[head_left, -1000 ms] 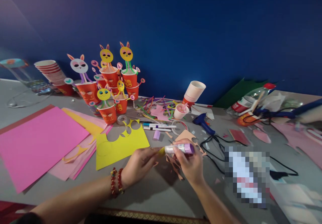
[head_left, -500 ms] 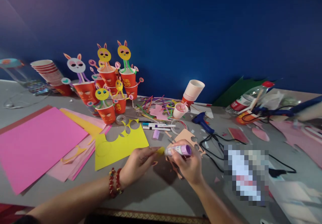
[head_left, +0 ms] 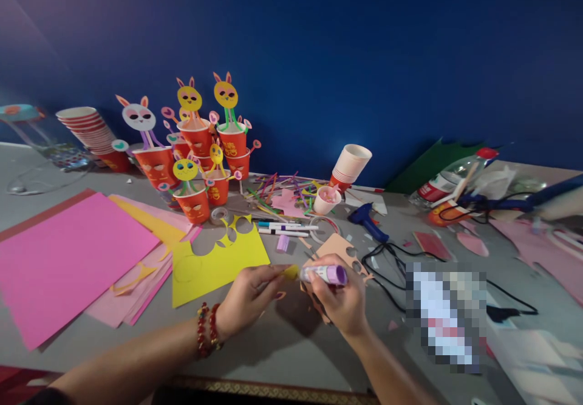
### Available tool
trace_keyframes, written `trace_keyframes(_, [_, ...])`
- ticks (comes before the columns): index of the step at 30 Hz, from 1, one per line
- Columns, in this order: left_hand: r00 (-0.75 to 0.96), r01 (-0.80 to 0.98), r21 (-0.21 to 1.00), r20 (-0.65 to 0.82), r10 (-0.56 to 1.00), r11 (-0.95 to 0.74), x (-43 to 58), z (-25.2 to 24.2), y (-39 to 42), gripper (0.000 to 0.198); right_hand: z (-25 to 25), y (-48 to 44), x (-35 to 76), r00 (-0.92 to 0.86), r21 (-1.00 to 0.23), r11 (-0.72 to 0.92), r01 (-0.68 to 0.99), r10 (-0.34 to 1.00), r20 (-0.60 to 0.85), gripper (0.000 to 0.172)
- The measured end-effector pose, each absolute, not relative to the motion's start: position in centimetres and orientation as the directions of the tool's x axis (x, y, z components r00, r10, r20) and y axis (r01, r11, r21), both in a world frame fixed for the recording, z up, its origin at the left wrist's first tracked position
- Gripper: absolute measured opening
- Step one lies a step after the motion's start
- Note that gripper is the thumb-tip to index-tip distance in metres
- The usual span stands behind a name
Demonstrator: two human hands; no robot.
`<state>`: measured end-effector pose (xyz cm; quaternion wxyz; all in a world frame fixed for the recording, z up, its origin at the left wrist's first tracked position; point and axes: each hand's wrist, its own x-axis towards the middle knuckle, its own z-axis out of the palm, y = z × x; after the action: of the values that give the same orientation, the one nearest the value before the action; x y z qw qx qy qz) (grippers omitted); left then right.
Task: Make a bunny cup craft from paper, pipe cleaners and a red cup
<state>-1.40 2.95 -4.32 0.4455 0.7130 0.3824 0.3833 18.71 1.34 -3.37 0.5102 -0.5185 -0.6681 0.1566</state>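
Note:
My left hand point(head_left: 252, 296) pinches a small yellow paper piece point(head_left: 291, 272), most of it hidden by the fingers. In my right hand point(head_left: 344, 302) lies a glue stick point(head_left: 324, 274) with a purple base, held sideways so its tip meets or nearly meets the yellow piece. The purple cap point(head_left: 283, 244) stands on the table just beyond. Left of the hands is a yellow sheet point(head_left: 218, 271) with round holes cut from its far edge. A peach sheet point(head_left: 334, 247) with cut-outs lies behind my right hand, and peach scraps point(head_left: 319, 308) lie below it.
Red paper cups with bunny faces point(head_left: 195, 204) stand at the back left. Pink sheets point(head_left: 77, 253) cover the left side. Markers point(head_left: 286, 229), pipe cleaners point(head_left: 291, 186) and a small cup of scraps point(head_left: 327, 199) lie behind. A blue glue gun point(head_left: 368, 223) trails black cable at right.
Almost nothing differs; the glue stick has shifted very slightly at the yellow piece, and both hands keep their places.

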Motion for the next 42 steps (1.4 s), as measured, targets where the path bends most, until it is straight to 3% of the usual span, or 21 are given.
trace_keyframes(17, [0.463,0.217,0.915,0.21,0.861,-0.34,-1.4,-4.6,3.0,0.027,-3.2,1.2,18.6,0.085,-0.732,0.42,0.536,0.836,0.542,0.003])
trace_keyframes(22, [0.483,0.172,0.946,0.163,0.86,-0.276,-1.2,-4.8,2.8,0.028,-3.1,0.9,18.1,0.058,-0.738,0.446,0.507,0.836,0.545,0.003])
trace_keyframes(36, [0.481,0.267,0.891,0.208,0.852,-0.368,-1.1,-5.0,2.9,0.031,-2.3,0.6,17.1,-0.073,-0.56,0.592,0.579,0.722,0.688,0.014])
trace_keyframes(42, [0.474,0.265,0.883,0.232,0.849,-0.388,-1.1,-4.9,2.8,0.03,-2.4,0.6,17.1,-0.014,-0.619,0.533,0.577,0.764,0.645,0.009])
